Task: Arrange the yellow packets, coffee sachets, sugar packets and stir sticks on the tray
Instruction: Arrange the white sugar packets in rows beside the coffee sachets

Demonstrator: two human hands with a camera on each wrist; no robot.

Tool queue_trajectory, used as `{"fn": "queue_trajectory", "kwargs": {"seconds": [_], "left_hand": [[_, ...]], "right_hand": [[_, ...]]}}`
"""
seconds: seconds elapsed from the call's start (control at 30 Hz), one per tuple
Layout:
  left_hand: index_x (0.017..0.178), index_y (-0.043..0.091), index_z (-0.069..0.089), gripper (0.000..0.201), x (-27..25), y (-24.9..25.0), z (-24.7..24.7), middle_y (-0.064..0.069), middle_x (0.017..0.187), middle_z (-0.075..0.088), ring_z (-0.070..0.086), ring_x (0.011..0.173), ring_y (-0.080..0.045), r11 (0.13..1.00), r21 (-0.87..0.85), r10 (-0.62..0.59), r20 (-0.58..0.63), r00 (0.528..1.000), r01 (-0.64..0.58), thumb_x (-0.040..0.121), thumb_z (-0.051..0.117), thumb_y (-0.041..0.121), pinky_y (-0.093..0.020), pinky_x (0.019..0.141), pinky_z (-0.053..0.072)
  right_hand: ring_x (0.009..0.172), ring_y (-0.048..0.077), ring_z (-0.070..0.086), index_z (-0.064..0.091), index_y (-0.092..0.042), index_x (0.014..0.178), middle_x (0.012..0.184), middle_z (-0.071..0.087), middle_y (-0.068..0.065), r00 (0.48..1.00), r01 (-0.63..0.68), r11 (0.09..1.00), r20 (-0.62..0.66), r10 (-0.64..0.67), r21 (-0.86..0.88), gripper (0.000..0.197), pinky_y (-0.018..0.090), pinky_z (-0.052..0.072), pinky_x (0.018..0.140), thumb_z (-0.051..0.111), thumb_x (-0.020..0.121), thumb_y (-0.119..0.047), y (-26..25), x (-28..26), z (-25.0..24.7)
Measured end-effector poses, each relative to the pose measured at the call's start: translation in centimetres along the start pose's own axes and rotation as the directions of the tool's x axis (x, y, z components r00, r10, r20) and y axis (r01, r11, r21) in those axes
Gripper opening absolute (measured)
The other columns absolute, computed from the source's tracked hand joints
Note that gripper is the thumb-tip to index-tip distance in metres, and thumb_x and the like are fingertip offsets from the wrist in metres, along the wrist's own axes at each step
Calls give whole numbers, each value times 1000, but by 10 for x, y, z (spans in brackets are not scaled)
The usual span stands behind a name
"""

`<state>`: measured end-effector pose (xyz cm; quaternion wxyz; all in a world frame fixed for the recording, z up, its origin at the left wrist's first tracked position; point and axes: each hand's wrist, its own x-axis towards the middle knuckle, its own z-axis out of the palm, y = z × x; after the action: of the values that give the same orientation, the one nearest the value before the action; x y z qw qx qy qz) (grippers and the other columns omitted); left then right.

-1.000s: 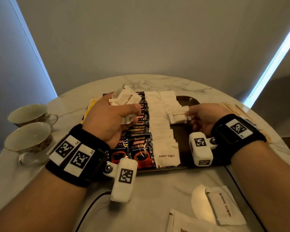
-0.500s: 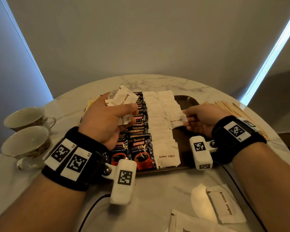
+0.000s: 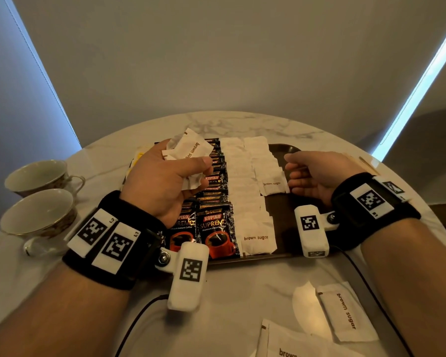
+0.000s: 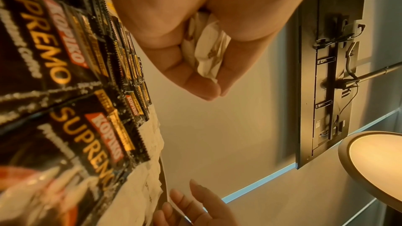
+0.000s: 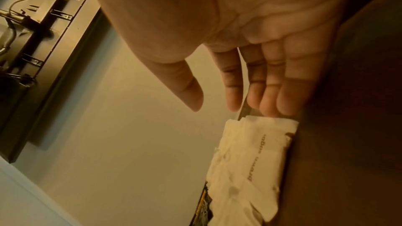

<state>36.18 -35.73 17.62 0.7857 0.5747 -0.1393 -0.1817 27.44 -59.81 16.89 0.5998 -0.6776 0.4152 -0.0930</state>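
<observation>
With two teacups parked far left on the tabletop, the left hand has its grip curled round a bunch of sugar packets above the coffee sachets on the tray. Right of the sachets, two columns of sugar packets lie flat. Right hand is spread, fingertips just beside the nearest laid packet; stir sticks beyond.

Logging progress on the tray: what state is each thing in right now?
Left hand: holds a bunch of sugar packets.
Right hand: open, holds nothing.
Coffee sachets: laid in overlapping rows on tray.
Sugar packet rows: on tray.
Teacups: upright, empty.
</observation>
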Motion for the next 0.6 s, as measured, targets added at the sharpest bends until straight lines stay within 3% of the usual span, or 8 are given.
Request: {"fn": "queue_trajectory", "kwargs": {"seconds": [0.23,0.4,0.5,0.6], "left_hand": [[110,12,64,34,-1,0,0,-6,85,71,70,71,-17,1000,-19,-9,-2,1000,9,84,73,-9,-23,52,53],[111,10,64,32,-2,0,1,-7,87,69,70,70,-16,1000,-10,-10,26,1000,11,86,72,-8,-24,52,54],[110,8,64,25,-4,-1,4,-9,85,68,69,68,-17,998,7,-61,71,996,61,90,69,-5,-25,52,55],[114,7,63,24,-7,-2,7,-12,89,70,71,68,-19,993,18,-117,122,986,116,93,63,-5,-27,52,56]], "right_hand": [[89,25,67,68,-9,98,92,66,10,999,-1,1000,36,2,-28,26,40,59,91,70,94,-35,0,-3,0],[81,21,66,69,-8,97,91,66,8,993,101,994,55,-103,39,24,35,59,79,70,95,-32,0,-2,3],[88,24,71,69,-5,103,97,69,11,984,69,996,158,-76,53,24,36,60,85,69,96,-28,1,-6,11],[89,23,72,69,-4,106,101,71,13,976,87,993,191,-101,78,23,35,61,83,68,97,-25,2,-9,14]]}}
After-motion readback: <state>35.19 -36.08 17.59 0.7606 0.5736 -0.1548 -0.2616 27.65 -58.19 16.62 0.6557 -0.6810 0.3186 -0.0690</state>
